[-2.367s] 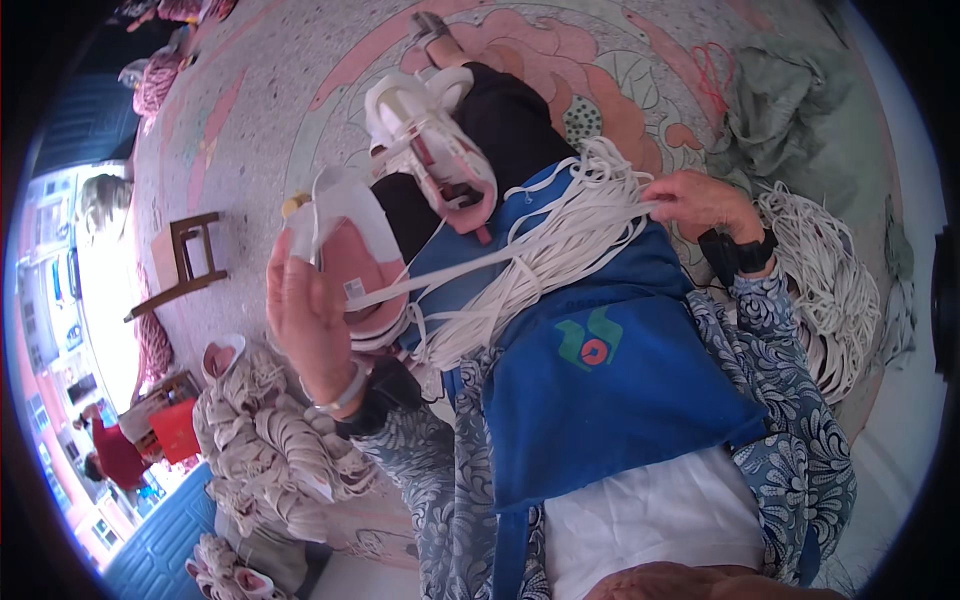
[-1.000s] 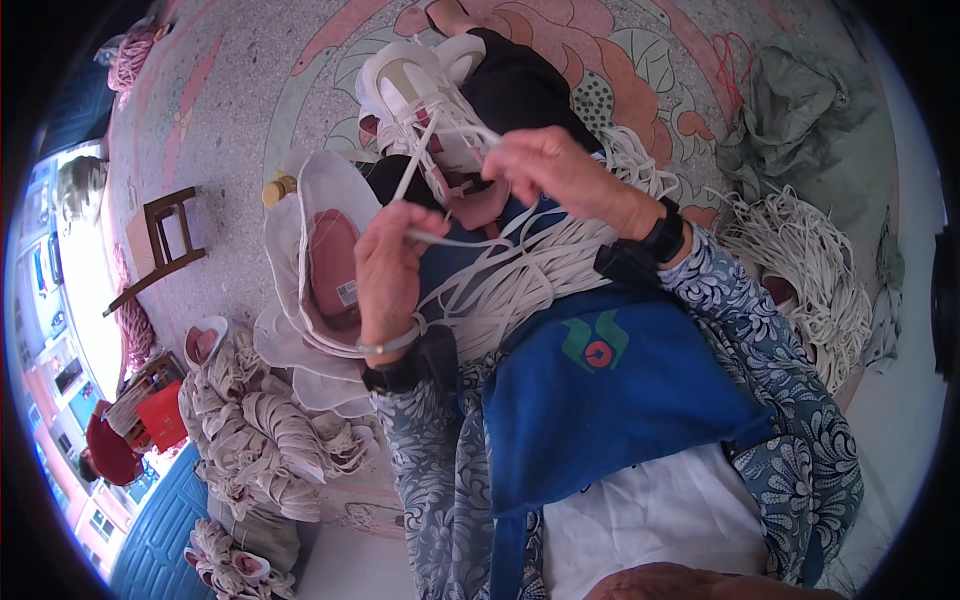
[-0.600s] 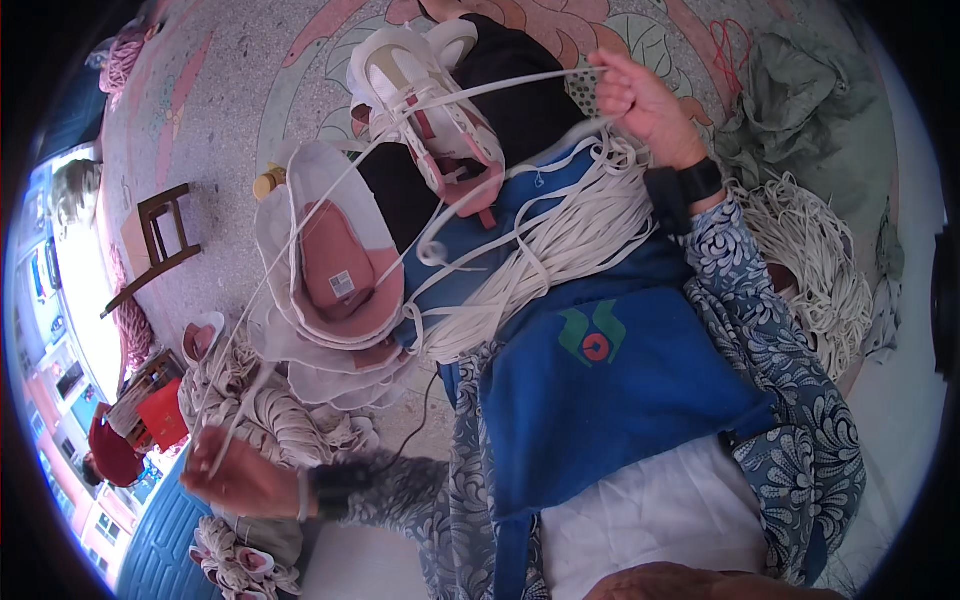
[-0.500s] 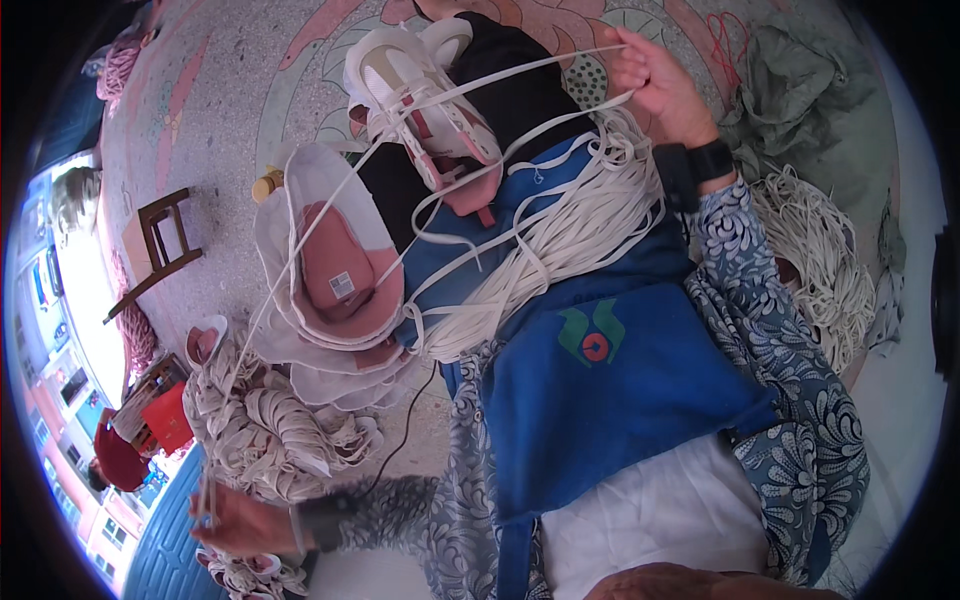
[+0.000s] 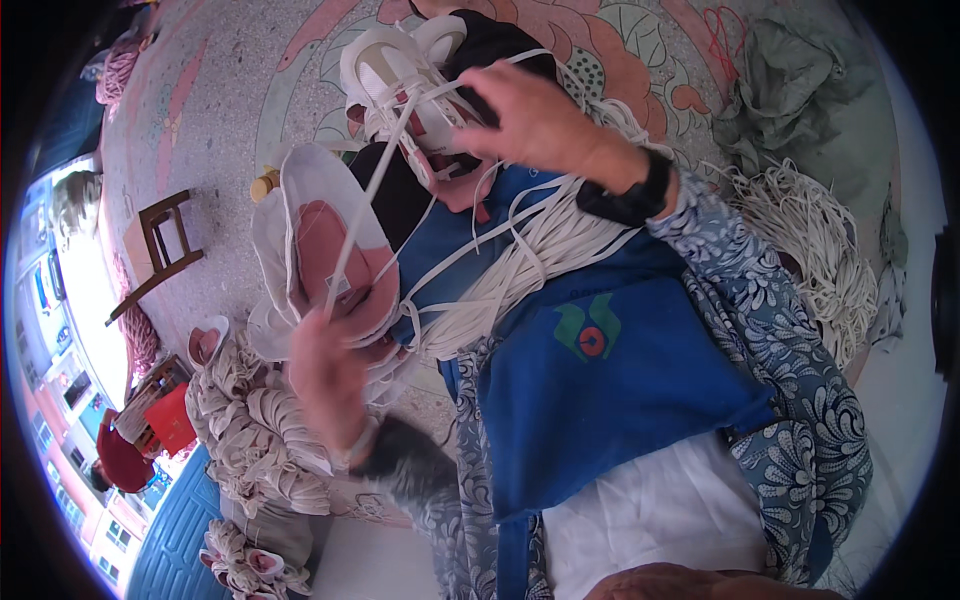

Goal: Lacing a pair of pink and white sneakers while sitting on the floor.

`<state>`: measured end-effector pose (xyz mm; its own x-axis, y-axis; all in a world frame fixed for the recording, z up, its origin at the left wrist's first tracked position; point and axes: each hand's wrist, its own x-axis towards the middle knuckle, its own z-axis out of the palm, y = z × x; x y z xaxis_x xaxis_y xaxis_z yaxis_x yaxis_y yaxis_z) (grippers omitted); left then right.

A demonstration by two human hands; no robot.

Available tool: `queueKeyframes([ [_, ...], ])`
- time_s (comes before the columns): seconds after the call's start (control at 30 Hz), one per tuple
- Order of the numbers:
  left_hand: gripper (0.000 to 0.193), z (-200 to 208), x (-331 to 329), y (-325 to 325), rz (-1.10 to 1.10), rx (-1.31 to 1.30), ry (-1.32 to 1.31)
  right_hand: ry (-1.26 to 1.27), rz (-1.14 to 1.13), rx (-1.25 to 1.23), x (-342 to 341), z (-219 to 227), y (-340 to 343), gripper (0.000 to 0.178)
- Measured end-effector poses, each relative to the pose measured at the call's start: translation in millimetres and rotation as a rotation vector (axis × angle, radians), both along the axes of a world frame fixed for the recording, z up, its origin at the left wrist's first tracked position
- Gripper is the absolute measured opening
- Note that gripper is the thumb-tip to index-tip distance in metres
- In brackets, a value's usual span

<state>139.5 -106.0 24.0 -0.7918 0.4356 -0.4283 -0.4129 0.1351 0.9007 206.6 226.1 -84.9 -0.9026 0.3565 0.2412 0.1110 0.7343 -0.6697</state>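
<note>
A white, beige and pink sneaker (image 5: 385,75) rests on my lap, its toe pointing away from me. From it a flat white shoelace (image 5: 370,190) runs taut down to my left hand (image 5: 332,375), whose blurred fingers appear closed on it. My right hand (image 5: 535,120) curves over the sneaker's right side, thumb and forefinger apart beside another stretch of lace. Across the blue apron (image 5: 620,400) lies a bundle of loose white laces (image 5: 510,285). Left of it are stacked white shoe uppers with pink insides (image 5: 335,250), partly behind my left hand.
Many unlaced shoe pieces (image 5: 245,420) are heaped at the left. A small wooden stool (image 5: 170,235) lies farther out. At the right are a lace pile (image 5: 815,260) and a crumpled green cloth (image 5: 790,90). A blue surface (image 5: 170,540) shows at lower left.
My left hand has come up and right from the lower left with the lace. My right hand has moved left and down to the sneaker, away from the widely stretched laces.
</note>
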Motion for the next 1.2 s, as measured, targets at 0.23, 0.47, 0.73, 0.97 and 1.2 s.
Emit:
queueKeyframes([
  [0.23, 0.024, -109.3, 7.1, 131.4, -0.059, 0.272, -0.666, -0.189, 0.148, -0.076, -15.1, -9.0, -13.2, 0.039],
  [0.47, 0.013, -142.1, 12.5, 168.2, 0.239, 0.497, -0.857, -0.109, 0.23, -0.135, -15.6, -15.3, 4.4, 0.034],
  [0.73, 0.015, -145.0, 14.3, 178.2, 0.308, 0.713, -0.913, -0.032, 0.291, -0.06, -14.7, -8.7, 1.6, 0.031],
  [0.97, 0.012, -128.2, 24.3, 192.4, 0.39, 0.523, -0.779, -0.05, 0.352, 0.065, -16.2, -9.4, 9.9, 0.031],
  [1.2, 0.015, -136.2, 38.6, 196.7, 0.369, 0.5, -0.402, -0.147, 0.268, -0.091, -14.9, 2.1, -0.4, 0.027],
])
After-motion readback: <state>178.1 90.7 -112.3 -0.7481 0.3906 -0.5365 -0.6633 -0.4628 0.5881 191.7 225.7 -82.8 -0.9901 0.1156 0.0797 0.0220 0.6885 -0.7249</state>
